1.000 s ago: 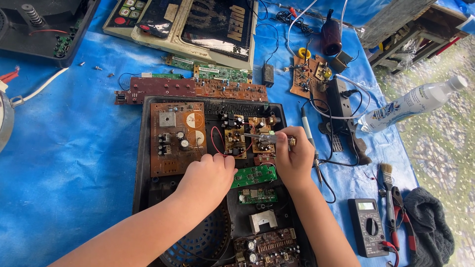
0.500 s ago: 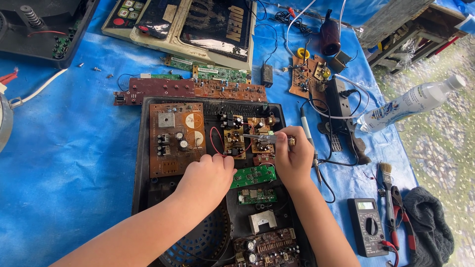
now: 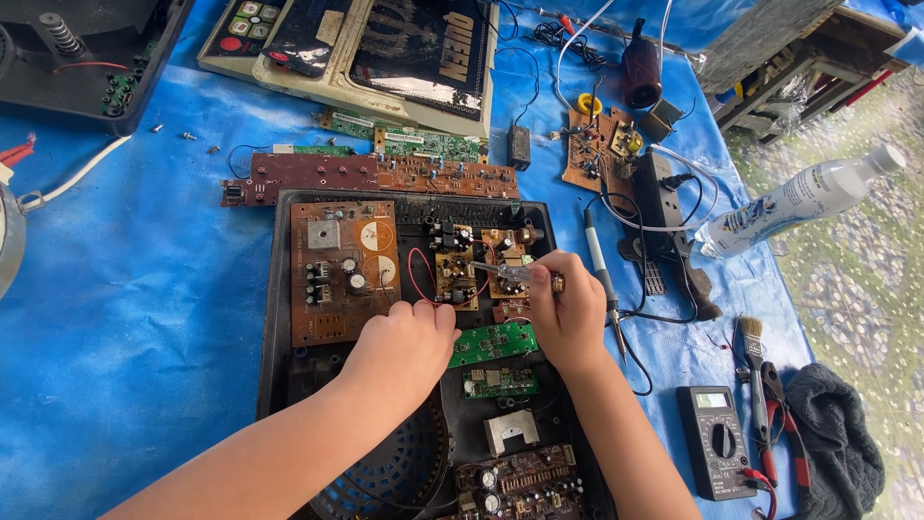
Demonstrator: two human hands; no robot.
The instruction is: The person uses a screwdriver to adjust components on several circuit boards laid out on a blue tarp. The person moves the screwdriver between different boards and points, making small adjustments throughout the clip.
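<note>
Nothing has shifted since a second ago: the right hand (image 3: 568,313) is still gripping a screwdriver (image 3: 510,273) over the small brown board (image 3: 457,270), while the left hand (image 3: 404,342), fingers curled, is resting beside it on the black casing (image 3: 274,318).

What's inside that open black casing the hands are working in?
The black casing holds a brown circuit board, smaller boards, green boards and a round grille. The left hand and right hand cover what lies beneath them.
</note>
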